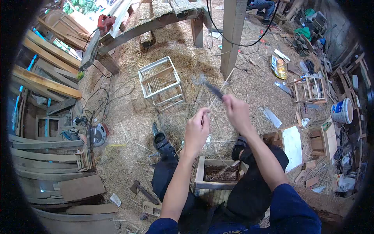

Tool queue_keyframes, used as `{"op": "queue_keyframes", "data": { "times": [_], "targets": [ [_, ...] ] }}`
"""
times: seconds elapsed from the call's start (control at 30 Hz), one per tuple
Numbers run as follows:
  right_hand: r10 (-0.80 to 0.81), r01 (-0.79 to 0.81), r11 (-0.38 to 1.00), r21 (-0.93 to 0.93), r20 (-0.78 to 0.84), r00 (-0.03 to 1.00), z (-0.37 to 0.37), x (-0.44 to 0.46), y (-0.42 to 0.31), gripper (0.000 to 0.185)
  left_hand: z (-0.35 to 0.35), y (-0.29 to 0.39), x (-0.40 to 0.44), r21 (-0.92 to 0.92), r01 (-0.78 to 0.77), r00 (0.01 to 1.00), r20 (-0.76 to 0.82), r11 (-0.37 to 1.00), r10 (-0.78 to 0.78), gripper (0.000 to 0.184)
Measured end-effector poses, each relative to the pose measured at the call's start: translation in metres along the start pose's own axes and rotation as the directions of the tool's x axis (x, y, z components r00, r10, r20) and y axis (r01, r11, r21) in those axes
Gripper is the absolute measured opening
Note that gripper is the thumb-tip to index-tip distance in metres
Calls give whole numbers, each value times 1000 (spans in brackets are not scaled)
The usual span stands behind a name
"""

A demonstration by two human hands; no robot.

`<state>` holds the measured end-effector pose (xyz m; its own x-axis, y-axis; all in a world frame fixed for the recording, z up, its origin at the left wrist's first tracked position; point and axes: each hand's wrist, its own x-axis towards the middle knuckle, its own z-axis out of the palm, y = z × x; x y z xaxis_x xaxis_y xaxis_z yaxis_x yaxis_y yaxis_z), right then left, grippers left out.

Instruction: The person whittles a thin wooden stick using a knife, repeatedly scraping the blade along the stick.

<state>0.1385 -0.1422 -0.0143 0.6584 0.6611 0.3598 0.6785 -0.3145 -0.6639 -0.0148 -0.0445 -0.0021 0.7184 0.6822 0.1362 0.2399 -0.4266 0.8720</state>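
My left hand (197,130) is closed in a pinch on the lower end of a thin wooden strip (227,79), which slants up and to the right. My right hand (236,113) is wrapped around the handle of a knife (213,91). Its dark blade points up and left, crossing near the strip; I cannot tell whether they touch. Between my knees stands a small wooden frame box (199,173) with thin slats on its near side. A slatted wooden cage (155,93) rests on the floor ahead of my hands.
Shavings and straw cover the floor. A hatchet (143,192) lies by my left leg. A wooden post (232,39) and workbench (148,32) stand ahead. On the right are a white bucket (343,110) and another small cage (310,89). A person's legs (265,8) show at the back.
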Motion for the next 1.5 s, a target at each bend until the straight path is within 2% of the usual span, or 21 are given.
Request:
{"op": "queue_keyframes", "data": {
  "times": [0.07,0.17,0.2,0.3,0.33,0.43,0.47,0.57,0.6,0.7,0.83,0.9,1.0,1.1,1.13,1.2,1.27,1.3,1.33,1.4,1.5],
  "targets": [
    [160,-162,987,-23,-77,984,-5,15,14,33,1,-4,-2,21,-57,998,-25,998,58,24],
    [20,-16,999,43,-105,994,0,-1,6,32,5,-6,0,51,-118,990,-72,992,122,24],
    [21,-24,999,41,89,996,0,-7,2,30,5,-7,1,67,-134,986,-87,989,140,24],
    [-194,208,955,-211,86,977,3,-5,1,27,3,-18,5,131,-92,995,-22,987,95,23],
    [-284,270,958,-98,-184,941,4,4,7,27,1,-18,5,170,-126,991,-24,977,132,23],
    [69,-120,963,-242,-212,975,-17,26,17,19,-4,-14,6,295,-190,977,-35,936,209,23],
    [111,-153,962,-226,-189,976,-13,25,26,18,-7,-10,4,350,-190,977,-27,917,213,23],
    [0,-25,986,-165,-152,988,-4,4,-1,23,-7,-12,4,434,-174,980,-13,884,200,25],
    [-126,107,986,-129,-148,981,4,1,-4,25,-8,-14,4,454,-164,982,-14,876,191,26],
    [-161,182,978,-99,183,970,14,-4,-3,25,-11,-14,3,530,-148,970,-84,835,226,23],
    [8,-26,999,36,434,901,15,-10,0,34,-16,-12,-2,612,-134,969,-83,779,232,14],
    [16,-63,994,86,463,886,16,-12,-2,36,-17,-12,-3,667,-121,953,-129,735,274,14],
    [29,-140,968,207,465,885,16,-13,-8,34,-20,-4,-1,633,-117,915,-231,766,330,24],
    [26,-204,913,354,448,893,24,-19,-8,31,-19,5,-3,503,-91,893,-341,860,294,33],
    [20,-218,889,403,443,897,27,-20,-7,29,-17,4,-2,339,-104,890,-387,935,240,34],
    [81,-366,775,515,494,866,28,-23,-14,28,-12,-5,0,-14,-132,886,-451,991,111,36],
    [121,-483,631,607,538,834,29,-25,-19,26,-16,-15,-1,-174,14,978,-204,985,-50,34],
    [135,-526,553,647,553,822,29,-26,-20,24,-17,-20,-2,-239,100,991,-66,966,-119,34],
    [147,-563,470,680,569,809,29,-26,-20,22,-13,-28,-3,-224,85,994,-47,971,-98,34],
    [142,-566,432,702,567,811,33,-28,-18,23,-2,-36,-5,-197,53,998,-7,979,-56,37],
    [144,-594,387,705,590,794,30,-29,-18,24,0,-30,-7,-307,130,991,50,943,-120,32]
  ]
}}
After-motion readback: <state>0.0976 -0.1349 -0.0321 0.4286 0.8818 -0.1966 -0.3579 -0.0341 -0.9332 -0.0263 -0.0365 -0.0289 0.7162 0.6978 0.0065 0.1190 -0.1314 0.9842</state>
